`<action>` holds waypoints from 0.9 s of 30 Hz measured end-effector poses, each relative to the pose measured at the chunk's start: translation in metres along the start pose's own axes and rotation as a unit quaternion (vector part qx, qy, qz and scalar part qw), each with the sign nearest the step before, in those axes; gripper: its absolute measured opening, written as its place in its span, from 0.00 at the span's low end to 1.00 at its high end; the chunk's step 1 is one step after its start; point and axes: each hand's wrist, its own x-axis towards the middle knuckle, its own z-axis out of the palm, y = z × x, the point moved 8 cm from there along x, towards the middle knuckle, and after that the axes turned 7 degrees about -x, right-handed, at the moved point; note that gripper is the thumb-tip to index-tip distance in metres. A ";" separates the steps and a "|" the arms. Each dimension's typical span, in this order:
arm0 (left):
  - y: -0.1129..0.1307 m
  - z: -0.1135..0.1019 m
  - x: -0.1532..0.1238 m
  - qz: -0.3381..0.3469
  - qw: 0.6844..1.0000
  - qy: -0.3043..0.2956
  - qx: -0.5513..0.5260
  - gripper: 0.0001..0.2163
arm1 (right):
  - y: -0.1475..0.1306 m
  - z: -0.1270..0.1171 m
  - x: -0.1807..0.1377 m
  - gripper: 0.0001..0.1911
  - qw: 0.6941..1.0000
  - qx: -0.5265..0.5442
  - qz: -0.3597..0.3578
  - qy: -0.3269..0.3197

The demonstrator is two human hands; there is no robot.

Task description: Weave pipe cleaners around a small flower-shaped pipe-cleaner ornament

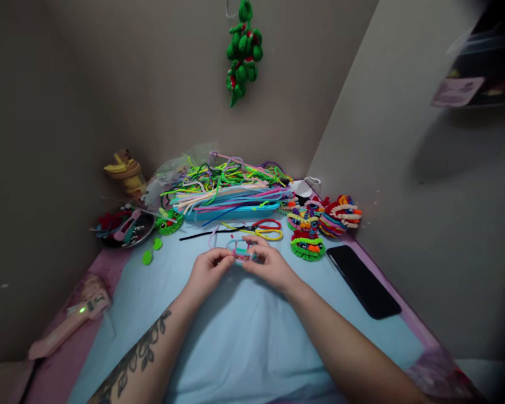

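Note:
Between my two hands is a small piece shaped from pink and light blue pipe cleaners [240, 248], raised over the light blue cloth. My left hand [210, 269] pinches its left side with thumb and forefinger. On the other side my right hand [269, 265] grips it, thumb below and fingers curled around the edge. A thin lilac strand [212, 237] sticks up beside the left fingers. Just beyond the hands lie scissors [267, 229] with red and yellow handles, next to a black pipe cleaner [202, 234].
A blue tray [231, 213] heaped with colourful pipe cleaners stands at the back. Several finished fuzzy figures [308, 247] sit right of it, near a black phone [364, 280]. At left are a pink glue gun [73, 325] and a metal bowl [141, 238] of small parts.

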 end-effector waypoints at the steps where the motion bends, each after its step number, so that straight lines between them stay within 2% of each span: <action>1: 0.000 0.000 0.000 -0.001 1.000 -0.005 0.002 0.09 | 0.001 -0.001 0.000 0.09 1.000 0.011 0.007 0.002; 5: 0.006 -0.003 0.002 0.025 1.000 -0.014 0.012 0.10 | 0.005 -0.007 0.001 0.13 0.998 0.059 0.032 0.012; 11: 0.011 -0.002 0.002 0.068 0.996 -0.033 0.045 0.08 | 0.005 -0.009 0.002 0.12 0.997 0.081 0.008 -0.013; 16: 0.024 0.006 -0.009 0.177 0.970 -0.024 0.164 0.06 | -0.004 -0.010 0.000 0.13 0.997 -0.075 -0.014 0.025; 20: 0.031 0.017 -0.017 0.243 0.947 -0.046 0.203 0.05 | -0.006 -0.006 0.000 0.05 0.989 -0.145 -0.004 0.033; 23: 0.035 0.017 -0.019 0.260 0.943 -0.039 0.205 0.05 | -0.002 -0.006 0.001 0.04 0.991 -0.128 0.004 0.036; 27: 0.038 0.007 -0.017 0.246 0.948 -0.004 0.203 0.03 | 0.004 -0.010 0.002 0.04 0.998 -0.057 0.010 0.037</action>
